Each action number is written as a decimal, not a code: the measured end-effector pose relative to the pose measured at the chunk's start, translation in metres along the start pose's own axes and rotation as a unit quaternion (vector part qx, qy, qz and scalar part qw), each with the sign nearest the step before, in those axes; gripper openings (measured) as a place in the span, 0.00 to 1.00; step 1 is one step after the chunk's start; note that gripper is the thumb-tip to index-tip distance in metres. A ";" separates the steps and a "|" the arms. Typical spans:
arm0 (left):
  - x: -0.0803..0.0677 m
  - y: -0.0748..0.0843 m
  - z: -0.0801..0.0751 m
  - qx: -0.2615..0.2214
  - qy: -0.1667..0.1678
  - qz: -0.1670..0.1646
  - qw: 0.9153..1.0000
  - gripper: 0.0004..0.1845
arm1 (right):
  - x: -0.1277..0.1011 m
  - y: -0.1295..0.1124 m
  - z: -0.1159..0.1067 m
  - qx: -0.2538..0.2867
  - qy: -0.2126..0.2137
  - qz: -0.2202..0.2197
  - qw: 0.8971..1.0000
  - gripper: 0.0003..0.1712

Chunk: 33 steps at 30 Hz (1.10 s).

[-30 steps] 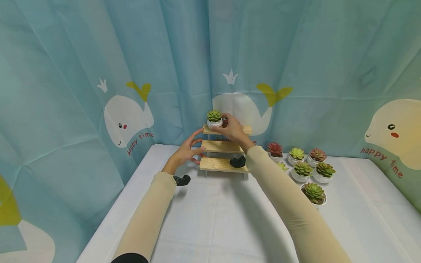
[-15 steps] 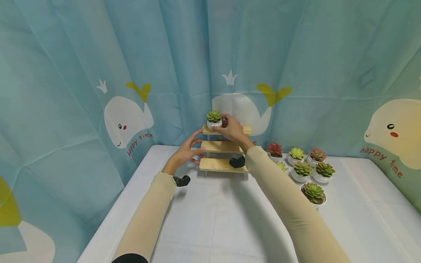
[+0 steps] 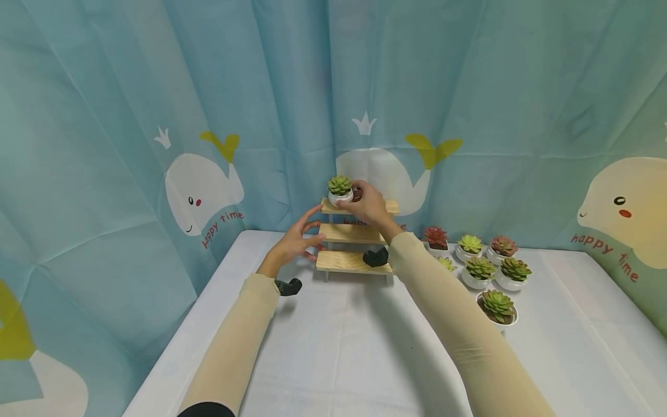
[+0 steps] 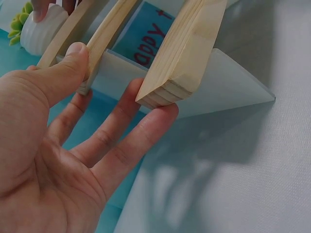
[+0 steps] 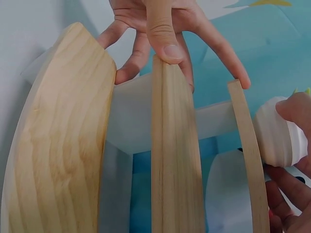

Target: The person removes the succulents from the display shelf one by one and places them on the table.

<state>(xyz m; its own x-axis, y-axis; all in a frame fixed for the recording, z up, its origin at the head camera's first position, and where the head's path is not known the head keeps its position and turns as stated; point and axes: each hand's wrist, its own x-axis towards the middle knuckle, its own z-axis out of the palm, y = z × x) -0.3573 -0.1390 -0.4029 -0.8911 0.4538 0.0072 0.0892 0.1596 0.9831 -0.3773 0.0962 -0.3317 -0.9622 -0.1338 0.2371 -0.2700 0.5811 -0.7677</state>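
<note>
A three-tier wooden stand (image 3: 350, 234) stands at the back of the white table (image 3: 333, 347). My right hand (image 3: 365, 202) grips a small white pot with a green succulent (image 3: 340, 189) on the left end of the top shelf (image 3: 388, 206); the pot (image 5: 278, 136) shows with fingers (image 5: 296, 109) on it. My left hand (image 3: 297, 238) holds the stand's left end, thumb (image 4: 68, 65) on the middle shelf edge (image 5: 174, 145) and straight fingers (image 4: 141, 141) under the shelf ends.
Several potted succulents in white pots (image 3: 482, 269) are grouped on the table right of the stand, some green, some reddish (image 3: 435, 237). A blue whale-print curtain (image 3: 208, 116) hangs close behind and on both sides. Black wrist cameras (image 3: 288, 285) sit at both wrists.
Almost nothing: the right hand stays on the pot on the top shelf and the left hand stays at the stand's left end.
</note>
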 end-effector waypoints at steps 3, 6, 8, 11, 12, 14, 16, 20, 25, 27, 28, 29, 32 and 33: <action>-0.001 0.000 0.000 -0.002 -0.002 0.002 1.000 0.43 | -0.001 0.000 0.000 0.003 0.002 -0.002 1.000 0.40; 0.000 -0.001 -0.002 -0.005 -0.005 0.002 1.000 0.43 | -0.001 0.002 0.000 0.009 0.001 -0.007 1.000 0.40; 0.000 -0.001 -0.002 -0.007 -0.005 0.000 1.000 0.43 | -0.001 0.002 0.000 0.013 0.000 -0.013 1.000 0.40; 0.000 -0.001 -0.002 -0.006 -0.006 0.002 1.000 0.43 | -0.003 0.003 -0.001 0.021 0.000 -0.020 1.000 0.40; 0.000 -0.001 -0.002 -0.006 -0.007 0.003 1.000 0.43 | -0.003 0.003 -0.002 0.022 0.000 -0.021 1.000 0.40; 0.000 -0.001 -0.002 -0.004 -0.007 0.003 1.000 0.43 | -0.004 0.003 -0.005 0.027 0.002 -0.024 0.999 0.40; 0.001 -0.001 -0.001 -0.004 -0.007 0.002 1.000 0.43 | -0.005 0.003 -0.008 0.031 0.004 -0.027 0.999 0.39; 0.002 -0.001 -0.002 -0.008 -0.003 0.001 1.000 0.43 | -0.008 0.001 -0.016 0.039 0.009 -0.035 0.999 0.38; 0.003 -0.001 -0.003 -0.012 -0.006 0.002 1.000 0.43 | -0.013 0.003 -0.029 0.037 0.011 -0.046 0.998 0.36; 0.003 -0.001 -0.003 -0.014 -0.008 0.002 1.000 0.43 | -0.016 0.004 -0.035 0.030 0.012 -0.050 0.998 0.34; 0.003 -0.001 -0.002 -0.014 -0.008 0.002 1.000 0.43 | -0.017 0.004 -0.038 0.027 0.014 -0.052 0.998 0.34; 0.003 -0.001 -0.002 -0.014 -0.008 0.002 1.000 0.43 | -0.018 0.005 -0.040 0.024 0.015 -0.051 0.998 0.34; 0.003 -0.001 -0.002 -0.013 -0.006 0.002 1.000 0.44 | -0.021 0.007 -0.048 0.013 0.016 -0.049 0.999 0.34; 0.003 -0.002 -0.002 -0.013 -0.006 0.002 1.000 0.44 | -0.022 0.007 -0.050 0.012 0.016 -0.049 0.999 0.35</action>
<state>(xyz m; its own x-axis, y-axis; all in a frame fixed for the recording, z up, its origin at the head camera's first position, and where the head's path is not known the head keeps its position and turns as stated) -0.3609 -0.1392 -0.4041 -0.8857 0.4641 0.0092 0.0807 0.1344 0.9876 -0.3562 0.1438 -0.3125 -0.9299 -0.1633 0.3296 -0.3634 0.5475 -0.7538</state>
